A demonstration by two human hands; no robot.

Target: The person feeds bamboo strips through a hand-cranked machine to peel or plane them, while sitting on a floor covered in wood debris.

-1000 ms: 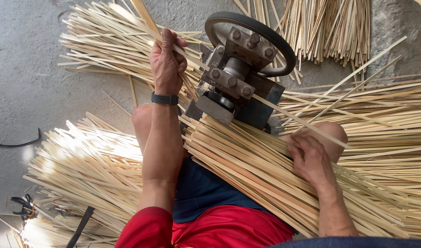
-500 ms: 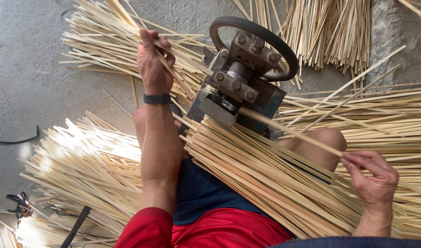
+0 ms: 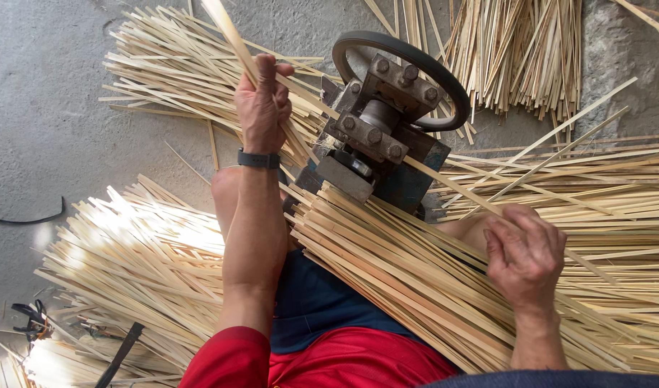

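Grey concrete floor (image 3: 49,122) lies under heaps of pale bamboo strips (image 3: 128,266). Left hand (image 3: 263,104) is clamped around one strip (image 3: 229,32) rising past its knuckles. Beside it stands a dark wheeled machine (image 3: 387,122). Right hand (image 3: 525,255) pinches another strip (image 3: 451,188) running back into the machine

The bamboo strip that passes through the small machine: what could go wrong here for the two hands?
1. The left hand grips the bamboo strip close to the machine; it might slip toward the bolted block.
2. The right hand pinches the strip's other end; a thin edge could cut or splinter the fingers.
3. The loose bundle across the lap may slide or catch the strip.
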